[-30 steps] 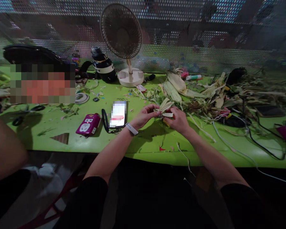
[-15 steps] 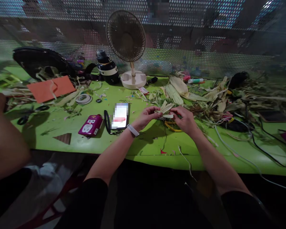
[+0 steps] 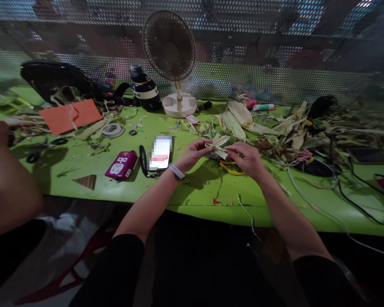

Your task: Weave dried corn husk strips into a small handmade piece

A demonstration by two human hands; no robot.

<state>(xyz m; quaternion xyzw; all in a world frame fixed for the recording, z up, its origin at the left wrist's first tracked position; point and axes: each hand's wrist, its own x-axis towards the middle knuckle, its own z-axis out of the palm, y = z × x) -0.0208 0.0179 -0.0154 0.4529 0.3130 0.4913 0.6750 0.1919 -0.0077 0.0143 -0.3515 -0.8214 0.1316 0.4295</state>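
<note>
We had the husk point(image 3: 219, 141) btwn L hand point(image 3: 194, 155), fingers clamped on its left end, & R hand point(image 3: 248, 159), fingers pinching its lower-right strip, neither nearer, long axis unclear.

Black short sleeves on both sides! The left sleeve point(image 3: 115, 268) sits well behind the left fingers point(image 3: 206, 151), its hem circling the arm near the elbow; the right sleeve point(image 3: 313, 275), well back from the right fingers point(image 3: 238, 147), matches it, same black, same short cut. And there's the bright spot, a little behind the left fingers: a pale, whitish wristband point(image 3: 176, 171), narrow, dotted with small dark marks! Between the sleeves, farther back from all the fingers, dark clothing point(image 3: 182, 264), its details lost in shadow.
</note>
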